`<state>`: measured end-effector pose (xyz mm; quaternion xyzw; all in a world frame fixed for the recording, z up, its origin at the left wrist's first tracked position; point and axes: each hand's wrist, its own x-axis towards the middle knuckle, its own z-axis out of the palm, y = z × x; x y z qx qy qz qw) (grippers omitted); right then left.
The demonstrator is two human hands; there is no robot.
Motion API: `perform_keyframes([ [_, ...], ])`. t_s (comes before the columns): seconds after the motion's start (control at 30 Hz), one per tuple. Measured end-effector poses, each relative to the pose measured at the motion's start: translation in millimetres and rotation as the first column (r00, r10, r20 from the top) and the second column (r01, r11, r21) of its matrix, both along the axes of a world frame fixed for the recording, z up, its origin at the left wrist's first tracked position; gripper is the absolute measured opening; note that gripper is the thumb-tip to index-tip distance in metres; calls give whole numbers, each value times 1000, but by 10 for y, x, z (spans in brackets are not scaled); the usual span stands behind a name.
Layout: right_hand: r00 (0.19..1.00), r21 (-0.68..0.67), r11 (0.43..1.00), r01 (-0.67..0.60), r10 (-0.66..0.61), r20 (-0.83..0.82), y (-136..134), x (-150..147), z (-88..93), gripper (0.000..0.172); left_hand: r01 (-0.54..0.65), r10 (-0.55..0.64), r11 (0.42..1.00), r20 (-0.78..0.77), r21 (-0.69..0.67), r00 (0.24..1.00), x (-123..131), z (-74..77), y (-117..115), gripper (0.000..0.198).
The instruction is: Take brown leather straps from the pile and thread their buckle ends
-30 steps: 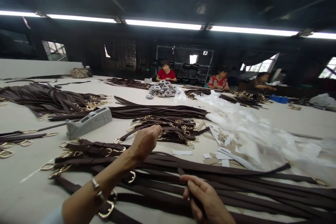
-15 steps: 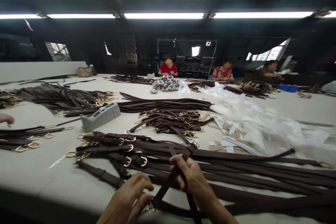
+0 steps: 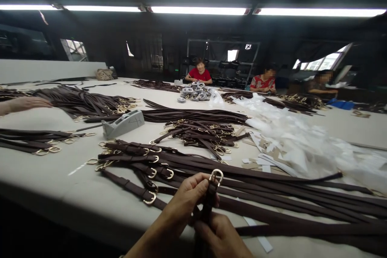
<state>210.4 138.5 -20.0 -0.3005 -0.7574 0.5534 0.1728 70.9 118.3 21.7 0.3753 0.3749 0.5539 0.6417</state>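
Under long ceiling lights (image 3: pixel 199 10) in a dark room, we work at a pale table (image 3: pixel 36 181). At ten o'clock from our hands, a co-worker's hand (image 3: pixel 32 104) reaches in over the far-left side. Nearer, also toward ten, we see a grey tape dispenser (image 3: pixel 121 127) and a row of buckled straps (image 3: pixel 128 188). Our left hand (image 3: pixel 189 195) pinches a dark brown strap (image 3: pixel 208 200) firmly between thumb and fingers, just below its gold buckle (image 3: pixel 217 170), which points to twelve. Farther out at twelve lies a heap of short straps (image 3: pixel 198 131). Our right hand (image 3: pixel 222 229) closes around the same strap lower down. At two o'clock, clear plastic (image 3: pixel 302 133) lies crumpled.
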Motion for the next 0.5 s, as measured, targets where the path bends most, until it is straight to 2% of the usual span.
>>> perform_keyframes([
  [0.07,995,-25,997,-67,66,-70,45,125,66,46,-20,21,999,50,-33,999,21,-11,-27,45],
  [0.1,993,-80,995,-65,57,-100,79,208,94,49,-35,37,999,49,-40,998,18,-3,-41,45],
  [0.2,981,-302,953,35,-91,-174,202,488,139,62,-60,60,998,-3,-22,998,-23,38,-77,43],
  [0.23,971,-342,938,54,-129,-201,239,571,140,62,-65,65,998,-21,-8,998,-38,49,-85,43],
  [0.3,962,-403,912,74,-172,-212,283,685,134,50,-58,59,998,-64,19,996,-54,59,-92,42],
  [0.4,965,-462,880,111,-207,-163,259,700,149,49,-2,6,999,-103,48,995,-23,56,-94,44],
  [0.5,945,-466,871,154,-267,-187,165,591,231,52,71,-65,997,-115,43,991,59,49,-104,46],
])
